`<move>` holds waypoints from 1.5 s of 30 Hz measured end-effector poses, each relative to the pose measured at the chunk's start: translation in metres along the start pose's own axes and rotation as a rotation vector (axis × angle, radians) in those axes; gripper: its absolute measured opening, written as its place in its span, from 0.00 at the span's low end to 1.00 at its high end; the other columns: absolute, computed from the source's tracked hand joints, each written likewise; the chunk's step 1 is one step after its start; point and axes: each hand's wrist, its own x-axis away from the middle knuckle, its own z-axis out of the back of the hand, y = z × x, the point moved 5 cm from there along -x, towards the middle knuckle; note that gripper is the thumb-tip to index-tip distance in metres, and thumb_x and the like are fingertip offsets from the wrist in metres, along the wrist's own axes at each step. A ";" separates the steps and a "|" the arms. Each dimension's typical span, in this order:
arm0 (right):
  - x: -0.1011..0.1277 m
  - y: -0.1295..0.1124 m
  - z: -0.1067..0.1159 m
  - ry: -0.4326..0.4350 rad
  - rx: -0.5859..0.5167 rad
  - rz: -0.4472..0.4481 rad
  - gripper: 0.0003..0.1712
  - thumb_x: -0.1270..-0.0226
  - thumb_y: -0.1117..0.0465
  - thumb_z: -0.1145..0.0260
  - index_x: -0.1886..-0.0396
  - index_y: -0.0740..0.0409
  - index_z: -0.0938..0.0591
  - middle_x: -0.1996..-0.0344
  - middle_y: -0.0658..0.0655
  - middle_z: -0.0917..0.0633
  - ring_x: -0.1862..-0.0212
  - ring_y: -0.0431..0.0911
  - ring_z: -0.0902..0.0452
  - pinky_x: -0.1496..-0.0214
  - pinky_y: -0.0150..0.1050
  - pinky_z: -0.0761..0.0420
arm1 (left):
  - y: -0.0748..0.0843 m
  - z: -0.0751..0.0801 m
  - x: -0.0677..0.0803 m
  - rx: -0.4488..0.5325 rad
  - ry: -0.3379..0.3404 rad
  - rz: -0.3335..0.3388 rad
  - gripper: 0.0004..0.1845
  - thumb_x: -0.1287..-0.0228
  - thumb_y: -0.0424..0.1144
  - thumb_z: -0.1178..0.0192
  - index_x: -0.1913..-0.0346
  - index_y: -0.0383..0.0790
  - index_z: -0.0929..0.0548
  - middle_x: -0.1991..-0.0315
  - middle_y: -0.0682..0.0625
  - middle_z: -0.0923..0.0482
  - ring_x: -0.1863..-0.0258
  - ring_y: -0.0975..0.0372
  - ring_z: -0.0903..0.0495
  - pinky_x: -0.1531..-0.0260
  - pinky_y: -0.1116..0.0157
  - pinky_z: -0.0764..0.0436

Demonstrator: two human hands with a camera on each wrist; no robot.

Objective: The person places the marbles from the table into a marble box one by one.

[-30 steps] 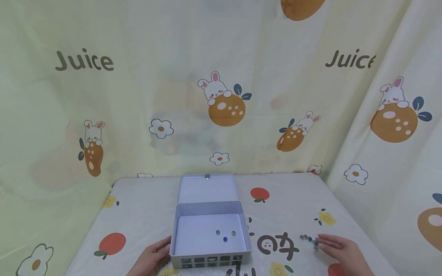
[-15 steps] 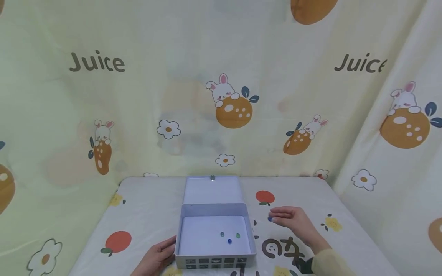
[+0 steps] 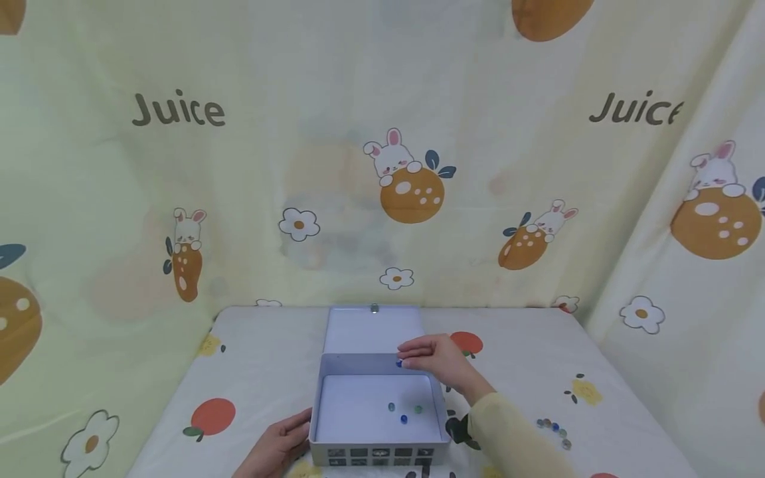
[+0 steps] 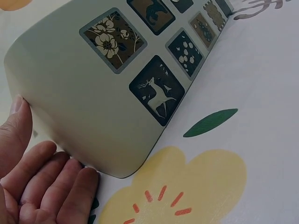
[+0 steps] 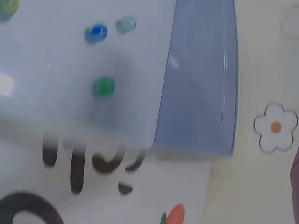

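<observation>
A pale tin box [image 3: 438, 418] stands open on the table, its lid [image 3: 373, 328] laid back. Three glass marbles lie inside: a pale one [image 3: 391, 406], a blue one [image 3: 404, 419] and a green one [image 3: 418, 409]. My right hand [image 3: 405, 362] hovers over the box's back wall and pinches a blue marble [image 3: 399, 363] at its fingertips. My left hand [image 3: 299, 428] rests against the box's front left corner. In the left wrist view the left hand [image 4: 42, 177] lies beside the picture-tiled wall [image 4: 107, 84], thumb on its side. The right wrist view shows the box floor [image 5: 60, 60], not the hand.
Several loose marbles [image 3: 552, 428] lie in a short row on the printed tablecloth [image 3: 257, 358] at the front right. A printed curtain [image 3: 382, 153] closes off the back and the right side of the table.
My right hand lifted a blue marble from the row at the front right and carried it left to above the box's back wall. The left hand has stayed at the box.
</observation>
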 end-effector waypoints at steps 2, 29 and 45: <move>-0.001 -0.003 -0.004 -0.016 -0.019 0.003 0.18 0.35 0.60 0.25 0.46 0.57 0.12 0.53 0.58 0.08 0.50 0.47 0.10 0.41 0.43 0.10 | 0.001 -0.003 -0.001 0.005 -0.004 -0.004 0.44 0.28 0.50 0.37 0.21 0.29 0.44 0.21 0.32 0.46 0.23 0.39 0.41 0.28 0.48 0.22; 0.089 0.090 0.130 0.217 0.038 -0.120 0.28 0.33 0.55 0.26 0.39 0.67 0.18 0.49 0.59 0.10 0.51 0.37 0.11 0.45 0.34 0.10 | 0.003 -0.008 -0.008 0.029 0.005 0.017 0.39 0.24 0.44 0.41 0.21 0.28 0.45 0.20 0.31 0.48 0.22 0.39 0.43 0.27 0.45 0.27; 0.168 0.179 0.207 0.273 0.242 -0.387 0.32 0.34 0.51 0.26 0.38 0.68 0.19 0.47 0.61 0.10 0.51 0.40 0.11 0.44 0.48 0.09 | 0.003 -0.003 0.005 -0.010 -0.030 0.002 0.45 0.26 0.51 0.39 0.21 0.26 0.48 0.20 0.30 0.51 0.21 0.37 0.48 0.25 0.46 0.28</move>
